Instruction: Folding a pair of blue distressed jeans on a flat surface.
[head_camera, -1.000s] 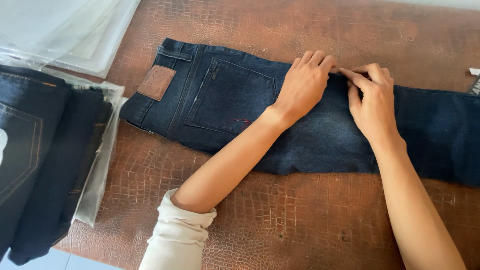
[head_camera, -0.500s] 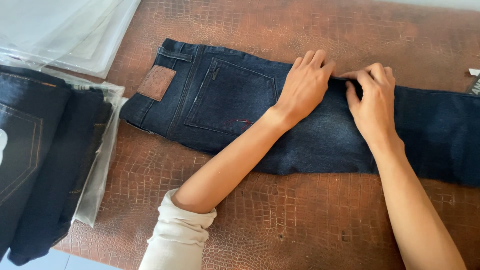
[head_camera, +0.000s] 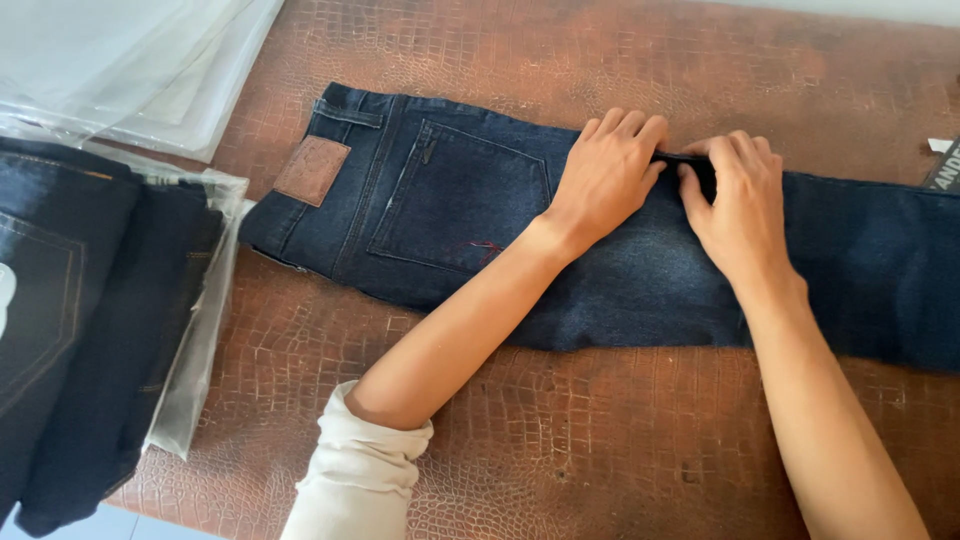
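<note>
A pair of dark blue jeans (head_camera: 450, 210) lies flat across the brown table, back pocket up, with a tan leather patch (head_camera: 312, 170) at the waistband on the left. My left hand (head_camera: 605, 175) rests flat on the thigh part, its fingertips at the far edge of the fabric. Just to its right, my right hand (head_camera: 738, 205) curls its fingers over that same far edge, with the thumb underneath pinching the denim. The two hands almost touch.
The table (head_camera: 600, 440) has a brown, scaly-textured top. A stack of folded dark jeans in clear plastic bags (head_camera: 90, 300) sits at the left edge. Empty clear bags (head_camera: 140, 60) lie at the far left corner. A dark tag (head_camera: 945, 165) shows at the right edge.
My right hand's fingers have curled further over the far edge of the jeans, and its thumb has tucked in. My left hand has barely shifted.
</note>
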